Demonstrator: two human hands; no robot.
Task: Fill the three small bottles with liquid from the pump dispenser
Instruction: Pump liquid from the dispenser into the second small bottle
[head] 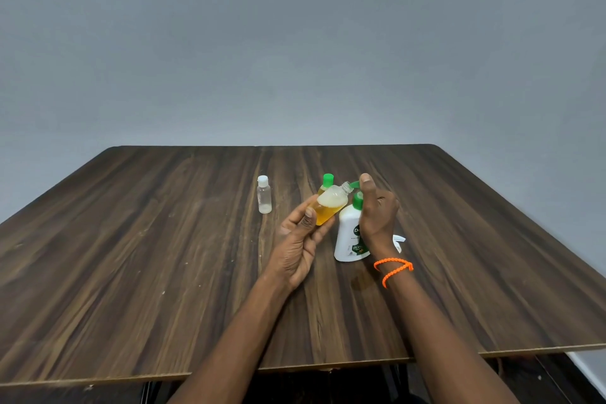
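1. The left hand point(300, 239) pinches the uncapped, tilted small clear plastic bottle point(329, 205), half full of amber liquid, at the green nozzle point(353, 185); misalignment could spill.
2. The right hand point(377, 210) presses the white pump dispenser point(348, 236) on the wooden table point(164, 256); a hard pump could overshoot.

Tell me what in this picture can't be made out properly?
- Green-capped bottle, head view: its body is hidden behind the tilted open bottle held by the left hand.
- Pump dispenser: the right hand covers its pump top and part of the label.
- White object behind the right wrist: mostly hidden, unidentifiable.
- Clear bottle: contents too small to judge.
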